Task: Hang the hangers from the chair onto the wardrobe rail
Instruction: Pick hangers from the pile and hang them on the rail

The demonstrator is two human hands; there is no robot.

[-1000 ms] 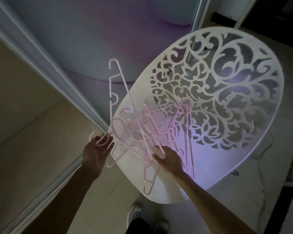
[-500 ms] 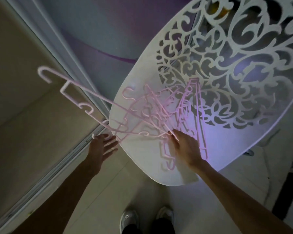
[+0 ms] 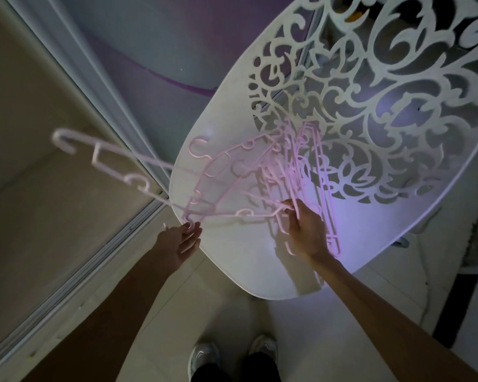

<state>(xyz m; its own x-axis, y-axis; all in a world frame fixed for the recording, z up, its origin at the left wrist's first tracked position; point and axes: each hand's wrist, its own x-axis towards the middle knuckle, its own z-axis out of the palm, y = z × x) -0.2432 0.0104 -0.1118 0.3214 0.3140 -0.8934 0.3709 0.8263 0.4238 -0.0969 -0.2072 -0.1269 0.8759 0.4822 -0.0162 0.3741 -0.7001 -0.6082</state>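
A tangle of several pink plastic hangers (image 3: 260, 166) lies on the seat of a white chair (image 3: 249, 260), which has a cut-out scroll-pattern back. My right hand (image 3: 305, 232) pinches the hangers at the near edge of the pile. One pink hanger (image 3: 108, 158) is raised and sticks out to the left past the seat's edge, hook end furthest left. My left hand (image 3: 180, 241) is held palm up with its fingers straight, the fingertips just under the lifted hangers' lower corner. No wardrobe rail is in view.
A sliding wardrobe door frame (image 3: 94, 78) and its floor track (image 3: 80, 271) run diagonally on the left, with the beige wardrobe interior beyond. My shoes (image 3: 204, 359) stand on a light tiled floor just before the chair. The room is dim.
My right hand has drawn the hangers toward the seat's near edge and tipped one hanger out to the left. My left hand has come off the hangers and opened beneath them.
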